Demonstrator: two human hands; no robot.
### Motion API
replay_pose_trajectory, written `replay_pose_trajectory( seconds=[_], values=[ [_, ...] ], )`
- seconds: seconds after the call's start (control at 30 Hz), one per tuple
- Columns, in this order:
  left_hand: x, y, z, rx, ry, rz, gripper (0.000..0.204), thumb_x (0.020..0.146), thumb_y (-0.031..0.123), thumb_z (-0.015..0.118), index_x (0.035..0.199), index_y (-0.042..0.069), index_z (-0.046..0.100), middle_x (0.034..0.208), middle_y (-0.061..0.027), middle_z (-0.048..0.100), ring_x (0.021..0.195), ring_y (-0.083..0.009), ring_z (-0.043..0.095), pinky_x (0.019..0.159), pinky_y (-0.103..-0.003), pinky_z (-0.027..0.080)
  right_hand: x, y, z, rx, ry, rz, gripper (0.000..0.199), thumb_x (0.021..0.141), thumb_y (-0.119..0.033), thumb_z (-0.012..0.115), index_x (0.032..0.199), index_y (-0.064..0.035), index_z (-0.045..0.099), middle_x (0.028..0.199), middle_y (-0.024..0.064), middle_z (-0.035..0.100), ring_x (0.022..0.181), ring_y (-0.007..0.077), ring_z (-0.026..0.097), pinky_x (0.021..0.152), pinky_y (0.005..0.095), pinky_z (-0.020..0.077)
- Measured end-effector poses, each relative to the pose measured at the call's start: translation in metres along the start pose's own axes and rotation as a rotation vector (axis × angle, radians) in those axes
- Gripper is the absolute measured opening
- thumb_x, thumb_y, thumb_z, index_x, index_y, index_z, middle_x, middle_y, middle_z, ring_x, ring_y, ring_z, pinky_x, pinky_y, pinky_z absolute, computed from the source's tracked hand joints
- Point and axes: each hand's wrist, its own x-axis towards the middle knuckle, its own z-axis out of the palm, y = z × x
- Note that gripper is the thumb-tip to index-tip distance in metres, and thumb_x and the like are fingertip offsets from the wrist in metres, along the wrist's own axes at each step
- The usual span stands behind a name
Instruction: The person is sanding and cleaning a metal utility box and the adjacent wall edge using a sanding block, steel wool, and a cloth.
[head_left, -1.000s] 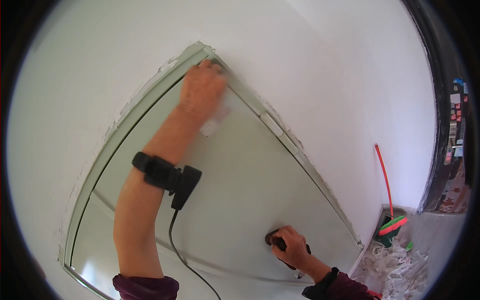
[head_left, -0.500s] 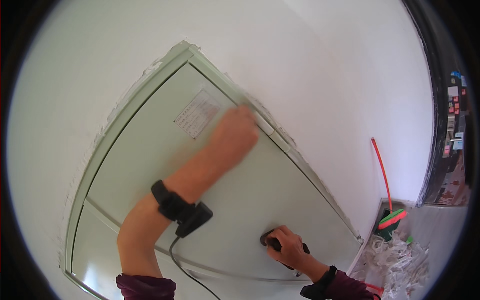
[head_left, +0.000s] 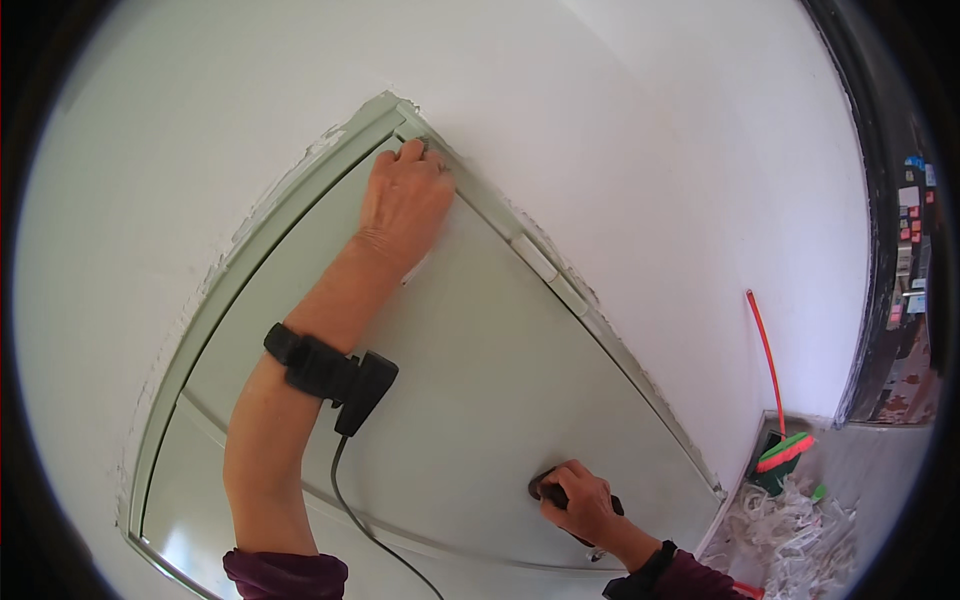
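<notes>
White wall [head_left: 620, 130] fills most of the frame, and set into it, running from the upper middle down to the lower edge, we see a pale green door [head_left: 470, 370] inside a frame [head_left: 300, 185] of the same colour, with rough plaster edges around it.

We see the left hand [head_left: 405, 200] in the upper middle of the frame, flat against the door panel just below the top corner. Its fingers are loosely curled, the tips pressed where the panel meets the frame; it grips nothing. A black strap with a small box [head_left: 335, 372] wraps the left forearm, and a dark cable [head_left: 365, 520] hangs from it across the lower part of the door, crossing our view of the panel.

The right hand [head_left: 580, 500] sits in the lower right of the frame, closed around a dark door handle [head_left: 545, 490], which it mostly hides. Dark red sleeves cover both arms at the bottom edge.

Along the door's right side we see a pale hinge [head_left: 535, 258] on the frame. At far right, a thin red rod [head_left: 765, 345] leans against the wall, a green and red tool [head_left: 785, 452] stands below it, and a heap of white shreds [head_left: 790, 530] lies on the floor. A dark strip with small coloured items [head_left: 912, 250] runs along the right rim.
</notes>
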Motion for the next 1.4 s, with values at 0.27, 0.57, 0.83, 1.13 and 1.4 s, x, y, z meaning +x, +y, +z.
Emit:
replay_pose_trajectory(
  seconds=[0.27, 0.57, 0.83, 1.13, 1.4],
  values=[
    [-0.002, -0.008, -0.012, 0.075, -0.036, -0.093, 0.006, 0.064, 0.004, 0.062, 0.068, 0.009, 0.061, 0.08, -0.0064, 0.06, 0.086, -0.0228, 0.056, 0.066, -0.032, 0.045, 0.003, -0.002, -0.002, -0.04, -0.03, 0.016, 0.018, 0.067, -0.013, 0.068, 0.083, -0.0096, 0.061, 0.085, 0.006, 0.06, 0.075, 0.0269, 0.062, 0.062, 0.0366, 0.0502],
    [-0.006, -0.038, 0.004, 0.114, 0.065, -0.099, 0.004, 0.066, 0.007, 0.061, 0.068, 0.009, 0.064, 0.079, -0.0048, 0.061, 0.086, -0.0206, 0.056, 0.065, -0.034, 0.047, 0.002, 0.003, -0.003, -0.056, -0.052, 0.017, 0.018, 0.066, -0.014, 0.069, 0.081, -0.0104, 0.061, 0.086, 0.0053, 0.06, 0.074, 0.0267, 0.062, 0.063, 0.0368, 0.0498],
    [-0.01, -0.049, 0.015, 0.038, 0.105, -0.07, 0.006, 0.066, 0.003, 0.06, 0.068, 0.009, 0.06, 0.084, -0.0038, 0.061, 0.088, -0.0212, 0.056, 0.069, -0.034, 0.047, 0.003, 0.005, -0.005, -0.053, -0.087, 0.043, 0.019, 0.066, -0.015, 0.069, 0.082, -0.0108, 0.061, 0.087, 0.0058, 0.06, 0.078, 0.0265, 0.062, 0.064, 0.0376, 0.0495],
    [-0.004, -0.051, -0.002, -0.053, 0.053, -0.147, 0.008, 0.066, 0.004, 0.061, 0.069, 0.01, 0.065, 0.079, -0.0027, 0.064, 0.084, -0.0215, 0.058, 0.067, -0.033, 0.049, 0.0, 0.006, -0.006, -0.073, -0.098, 0.061, 0.02, 0.065, -0.016, 0.069, 0.082, -0.01, 0.061, 0.086, 0.0066, 0.06, 0.076, 0.0273, 0.062, 0.065, 0.0382, 0.0497],
    [-0.008, -0.062, -0.006, -0.167, 0.15, -0.174, 0.008, 0.067, 0.001, 0.061, 0.071, 0.007, 0.066, 0.082, -0.0033, 0.064, 0.081, -0.0236, 0.058, 0.066, -0.034, 0.049, 0.0, 0.008, -0.005, -0.046, -0.096, 0.071, 0.019, 0.065, -0.015, 0.069, 0.082, -0.0096, 0.061, 0.085, 0.0073, 0.06, 0.074, 0.0285, 0.062, 0.065, 0.0383, 0.0497]
  ],
)
